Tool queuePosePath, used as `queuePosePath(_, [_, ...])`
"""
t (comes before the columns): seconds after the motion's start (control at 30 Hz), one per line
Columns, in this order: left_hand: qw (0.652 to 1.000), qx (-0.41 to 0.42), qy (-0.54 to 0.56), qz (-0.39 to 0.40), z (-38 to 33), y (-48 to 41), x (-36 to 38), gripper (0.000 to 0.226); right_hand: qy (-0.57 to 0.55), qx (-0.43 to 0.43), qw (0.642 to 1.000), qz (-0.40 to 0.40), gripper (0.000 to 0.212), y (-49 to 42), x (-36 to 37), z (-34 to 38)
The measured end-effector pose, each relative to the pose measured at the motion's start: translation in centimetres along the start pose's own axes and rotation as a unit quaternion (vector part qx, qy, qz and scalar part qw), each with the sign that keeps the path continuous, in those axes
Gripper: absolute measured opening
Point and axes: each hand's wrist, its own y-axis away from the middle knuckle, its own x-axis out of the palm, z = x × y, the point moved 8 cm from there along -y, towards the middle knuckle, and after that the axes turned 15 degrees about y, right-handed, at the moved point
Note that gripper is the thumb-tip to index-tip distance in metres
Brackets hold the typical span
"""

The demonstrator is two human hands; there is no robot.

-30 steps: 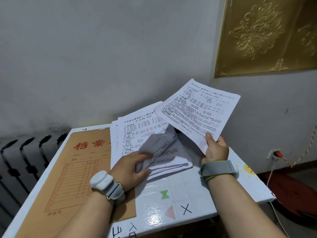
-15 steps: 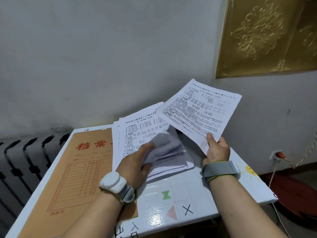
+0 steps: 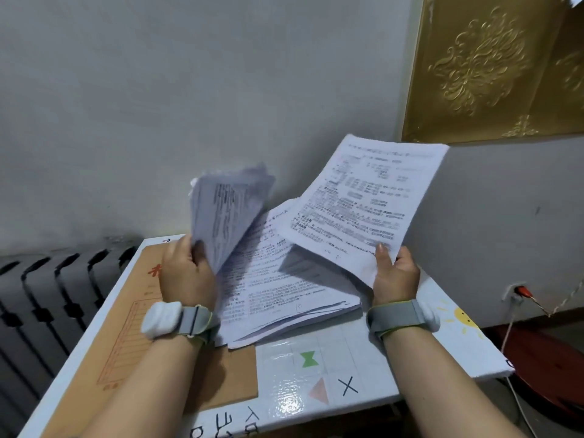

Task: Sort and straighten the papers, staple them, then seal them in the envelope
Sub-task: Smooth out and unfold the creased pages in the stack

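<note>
My left hand (image 3: 186, 273) grips a blurred bunch of printed sheets (image 3: 224, 213), lifted upright above the table. My right hand (image 3: 395, 273) pinches the lower edge of another printed sheaf (image 3: 366, 203), held tilted in the air on the right. Between both hands a loose stack of papers (image 3: 284, 292) lies on the table, its edges uneven. A brown envelope (image 3: 132, 330) with red print lies flat at the left, partly under my left forearm and the stack. No stapler is in view.
The small white table (image 3: 373, 352) has coloured shapes printed near its front edge. A dark radiator (image 3: 47, 298) stands to the left, the wall right behind. A cable and wall socket (image 3: 518, 290) are at the right, above a dark red floor object.
My left hand has taken a bunch of sheets off the stack and raised it up and to the left. The right hand's sheaf has stayed about where it was.
</note>
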Motion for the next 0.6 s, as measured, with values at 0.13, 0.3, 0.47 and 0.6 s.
queuePosePath(0.13, [0.982, 0.187, 0.006, -0.003, -3.8, 0.5, -0.6, 0.033, 0.077, -0.031, 0.979, 0.184, 0.006, 1.4, 4.2, 0.5])
queuePosePath(0.3, [0.943, 0.295, -0.011, 0.153, -4.5, 4.0, 4.4, 0.043, 0.174, -0.098, 0.935, 0.293, 0.019, 2.8, 6.8, 0.7])
queuePosePath(0.47, [0.915, 0.270, -0.068, 0.291, -2.4, 6.9, 8.2, 0.046, 0.266, -0.154, 0.903, 0.299, 0.038, 3.4, 7.5, 1.6])
queuePosePath(0.6, [0.919, 0.174, -0.051, 0.351, -0.8, 7.1, 9.0, 0.056, 0.281, -0.154, 0.892, 0.321, 0.049, 3.4, 8.8, 2.3])
